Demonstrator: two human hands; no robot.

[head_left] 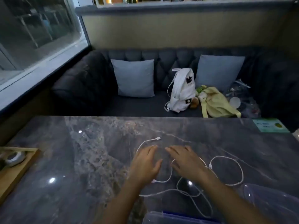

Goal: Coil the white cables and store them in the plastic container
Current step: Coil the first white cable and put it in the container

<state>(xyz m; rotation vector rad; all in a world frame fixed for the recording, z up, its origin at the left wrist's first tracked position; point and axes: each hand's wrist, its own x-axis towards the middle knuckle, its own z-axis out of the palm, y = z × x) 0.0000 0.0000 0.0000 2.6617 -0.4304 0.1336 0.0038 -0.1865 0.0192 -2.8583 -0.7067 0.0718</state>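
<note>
Booth seat behind, dark tufted sofa with two grey cushions, a white backpack and a yellow-green bag. Dark marbled tabletop in front, glossy, lamp reflections on it.

Left hand and right hand both palm-down over the tabletop, side by side, fingers spread and released, grasping nothing. Whether the palms touch the surface cannot be told.

White cables lie loose and uncoiled on the tabletop. One strand arcs away just beyond the left fingertips, ending in a small plug. Other strands loop under and behind both wrists; a wide loop sits out to the side of the right hand, and more tangles run back toward the forearms.

Plastic container, clear with a blue edge, sits at the near edge, well behind the fingers, between the forearms. A second clear plastic piece lies beside the right forearm; blurred, could be the lid.

Wooden tray far out from the left hand, at the tabletop's edge.
</note>
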